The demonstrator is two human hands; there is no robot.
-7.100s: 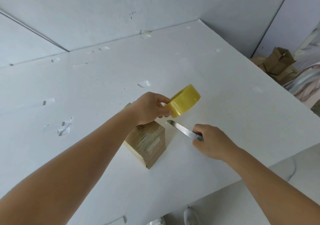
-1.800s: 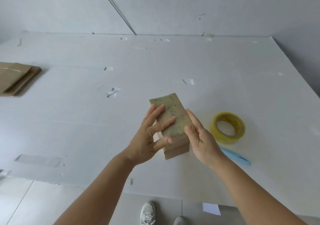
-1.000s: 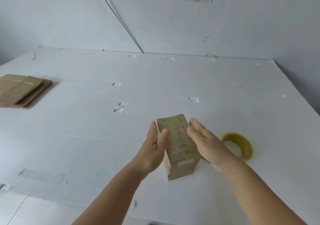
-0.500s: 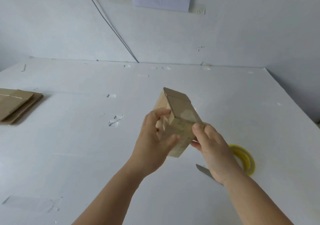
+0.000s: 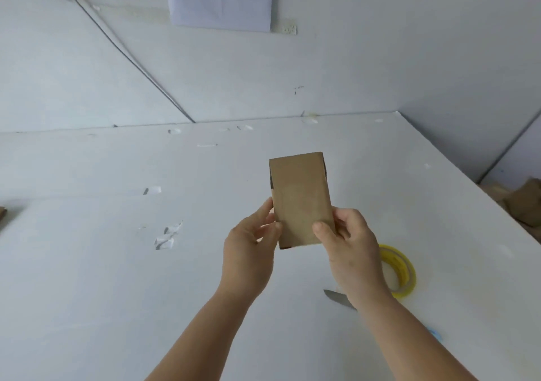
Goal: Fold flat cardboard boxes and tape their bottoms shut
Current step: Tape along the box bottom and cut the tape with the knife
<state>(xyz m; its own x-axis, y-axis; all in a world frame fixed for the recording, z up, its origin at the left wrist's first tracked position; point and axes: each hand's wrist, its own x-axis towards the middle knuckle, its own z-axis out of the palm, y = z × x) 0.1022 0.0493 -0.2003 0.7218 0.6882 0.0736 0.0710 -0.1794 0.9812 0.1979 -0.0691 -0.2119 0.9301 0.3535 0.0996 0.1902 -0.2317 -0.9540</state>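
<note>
Step in hand: both hands are holding the folded cardboard box (image 5: 301,199) up above the middle of the desk (image 5: 87,263), apparently checking it.
Left hand (image 5: 251,251): pinching the box's left edge with thumb and fingertips.
Right hand (image 5: 348,246): gripping the lower right corner, thumb lying across the front face.
Tools: tape roll (image 5: 402,269) and knife (image 5: 339,298) are lying toward the desk's right edge, under the right forearm.
Next move: probably calling for setting this box aside and reaching for another flat one.

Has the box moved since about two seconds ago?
Yes. The box then rested on the table beside the tape; now both hands hold it lifted off the table, above the tape.
</note>
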